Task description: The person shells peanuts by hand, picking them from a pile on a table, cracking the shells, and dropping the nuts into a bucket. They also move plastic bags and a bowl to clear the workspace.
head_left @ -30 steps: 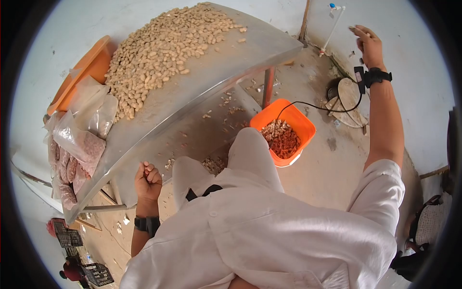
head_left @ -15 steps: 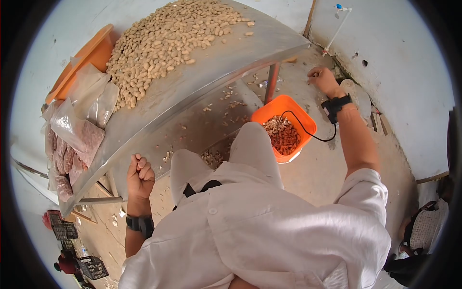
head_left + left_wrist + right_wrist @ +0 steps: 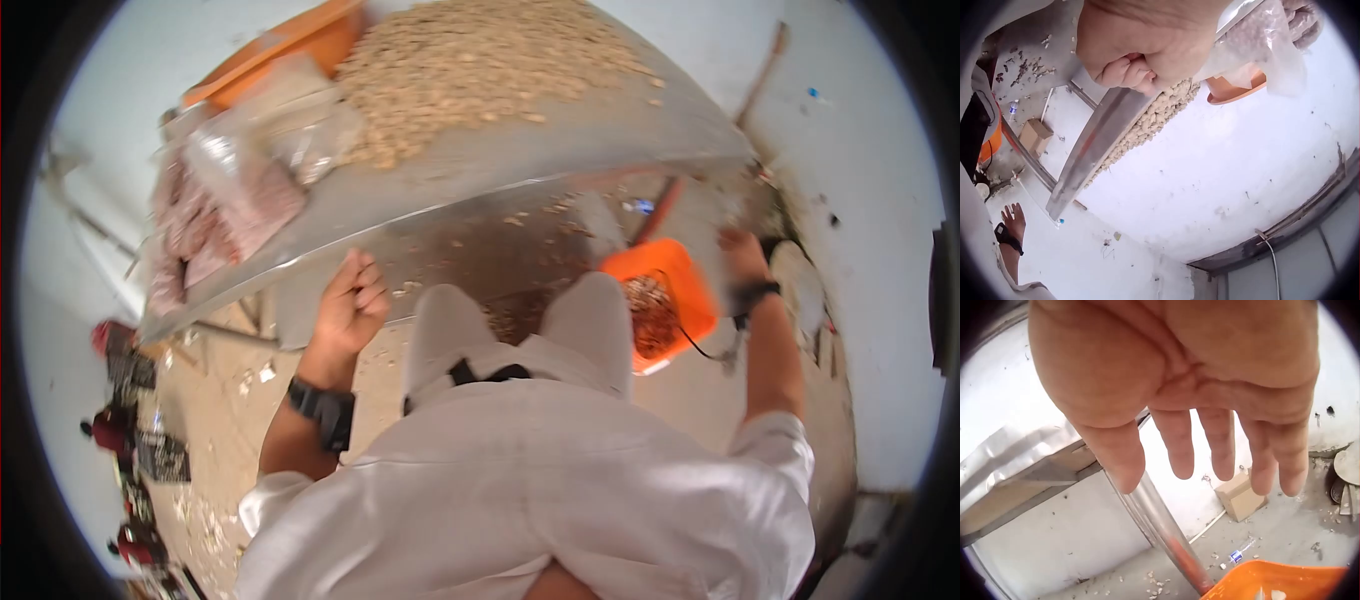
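My left hand (image 3: 352,305) is raised by the near edge of the metal table (image 3: 440,205), its fingers curled in. Nothing shows between them in the left wrist view, where the curled hand (image 3: 1147,47) overlaps the table edge. Blurred in the head view, my right hand (image 3: 742,258) hovers beside the orange bucket (image 3: 700,290). Its fingers (image 3: 1213,444) are spread and straight in the right wrist view, with no object against the palm. Reddish bits and pale shells (image 3: 650,318) lie inside the bucket. A heap of unshelled peanuts (image 3: 490,75) covers the back of the table.
Clear bags of pinkish kernels (image 3: 235,195) lie on the table's left, before an orange basin (image 3: 280,55). A table leg (image 3: 660,208) stands behind the bucket. A cardboard box (image 3: 1241,497) is on the floor near the wall. Dark crates (image 3: 160,455) stand far left.
My right hand has come down from high by the wall to beside the bucket, its fingers straightening. The head view has swung, shifting the table and bucket rightward. My left hand stays raised and curled.
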The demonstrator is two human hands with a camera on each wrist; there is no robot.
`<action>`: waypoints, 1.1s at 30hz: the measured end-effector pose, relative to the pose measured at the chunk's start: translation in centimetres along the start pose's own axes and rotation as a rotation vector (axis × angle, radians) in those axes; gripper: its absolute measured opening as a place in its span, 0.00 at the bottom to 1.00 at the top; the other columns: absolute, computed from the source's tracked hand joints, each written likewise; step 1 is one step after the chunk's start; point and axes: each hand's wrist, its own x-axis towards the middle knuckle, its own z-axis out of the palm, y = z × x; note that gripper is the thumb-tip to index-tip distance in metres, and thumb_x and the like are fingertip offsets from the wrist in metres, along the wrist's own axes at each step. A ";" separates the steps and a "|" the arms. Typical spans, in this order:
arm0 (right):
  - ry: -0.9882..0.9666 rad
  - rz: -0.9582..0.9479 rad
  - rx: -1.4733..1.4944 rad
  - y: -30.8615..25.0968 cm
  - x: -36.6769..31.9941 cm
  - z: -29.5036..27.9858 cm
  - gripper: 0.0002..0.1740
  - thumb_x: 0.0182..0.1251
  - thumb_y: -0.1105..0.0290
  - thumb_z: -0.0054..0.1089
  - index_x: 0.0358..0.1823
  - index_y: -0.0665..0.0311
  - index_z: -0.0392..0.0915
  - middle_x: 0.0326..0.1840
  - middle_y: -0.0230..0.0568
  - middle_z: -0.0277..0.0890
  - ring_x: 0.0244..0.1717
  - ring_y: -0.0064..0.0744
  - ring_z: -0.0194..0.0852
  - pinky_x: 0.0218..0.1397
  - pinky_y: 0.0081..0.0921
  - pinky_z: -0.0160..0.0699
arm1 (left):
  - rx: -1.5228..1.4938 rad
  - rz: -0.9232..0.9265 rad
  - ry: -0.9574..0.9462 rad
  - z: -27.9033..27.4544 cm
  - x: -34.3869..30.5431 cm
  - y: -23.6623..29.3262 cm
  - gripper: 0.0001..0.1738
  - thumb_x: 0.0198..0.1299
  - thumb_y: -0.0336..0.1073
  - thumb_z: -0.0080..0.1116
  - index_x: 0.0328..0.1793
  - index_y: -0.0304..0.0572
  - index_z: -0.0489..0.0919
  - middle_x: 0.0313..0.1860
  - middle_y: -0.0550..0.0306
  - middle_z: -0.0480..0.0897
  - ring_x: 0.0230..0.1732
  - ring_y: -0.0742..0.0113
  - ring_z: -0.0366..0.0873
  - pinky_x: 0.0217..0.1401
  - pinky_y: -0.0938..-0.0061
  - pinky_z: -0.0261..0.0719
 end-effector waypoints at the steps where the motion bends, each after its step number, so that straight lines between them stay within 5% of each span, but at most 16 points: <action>1: 0.047 0.030 0.065 -1.1 -1.0 0.6 0.19 0.52 0.63 0.58 0.42 0.69 0.78 0.28 0.35 0.75 0.25 0.26 0.70 0.25 0.24 0.68 | 0.088 0.053 0.011 1.2 -0.1 1.2 0.12 0.66 0.43 0.47 0.36 0.44 0.71 0.20 0.67 0.63 0.16 0.80 0.53 0.16 0.85 0.52; 3: -0.057 0.067 0.185 -2.0 -2.6 1.1 0.19 0.55 0.63 0.57 0.47 0.62 0.77 0.29 0.27 0.73 0.31 0.20 0.68 0.30 0.21 0.64 | 0.290 0.193 0.012 3.6 -0.2 5.0 0.12 0.66 0.43 0.47 0.34 0.45 0.70 0.19 0.67 0.63 0.16 0.80 0.54 0.17 0.84 0.53; 10: -0.215 0.069 0.244 -6.9 -10.5 5.9 0.13 0.57 0.68 0.55 0.43 0.66 0.77 0.31 0.29 0.74 0.30 0.19 0.71 0.33 0.19 0.69 | 1.073 0.795 0.262 11.2 2.4 23.5 0.12 0.66 0.42 0.48 0.34 0.42 0.70 0.20 0.68 0.64 0.16 0.81 0.53 0.16 0.85 0.52; 15: -0.357 0.060 0.159 -6.8 -11.6 8.7 0.10 0.56 0.75 0.53 0.39 0.70 0.76 0.28 0.30 0.71 0.29 0.18 0.67 0.32 0.17 0.67 | 1.593 0.609 0.596 10.0 6.6 33.2 0.12 0.61 0.41 0.56 0.34 0.38 0.74 0.19 0.68 0.65 0.14 0.82 0.54 0.14 0.85 0.50; 22: -0.402 -0.042 0.131 -8.3 -11.9 9.8 0.09 0.55 0.77 0.52 0.36 0.74 0.74 0.28 0.33 0.72 0.30 0.22 0.67 0.36 0.20 0.69 | 2.200 0.245 0.838 8.6 9.4 34.6 0.10 0.56 0.38 0.59 0.29 0.40 0.78 0.20 0.65 0.74 0.15 0.79 0.65 0.16 0.82 0.63; 28: -0.376 -0.036 0.015 -8.9 -10.9 9.1 0.06 0.54 0.78 0.54 0.33 0.74 0.75 0.31 0.37 0.74 0.32 0.21 0.69 0.38 0.20 0.69 | 1.940 0.029 0.696 8.2 9.5 34.6 0.14 0.55 0.30 0.56 0.49 0.38 0.79 0.33 0.61 0.81 0.26 0.75 0.77 0.27 0.80 0.76; 33: -0.371 -0.057 -0.007 -10.6 -9.6 8.7 0.06 0.55 0.80 0.53 0.35 0.73 0.75 0.31 0.36 0.74 0.34 0.21 0.69 0.39 0.19 0.69 | 1.964 -0.050 0.546 7.5 9.7 37.3 0.15 0.58 0.34 0.54 0.51 0.39 0.79 0.39 0.59 0.81 0.35 0.72 0.79 0.38 0.77 0.78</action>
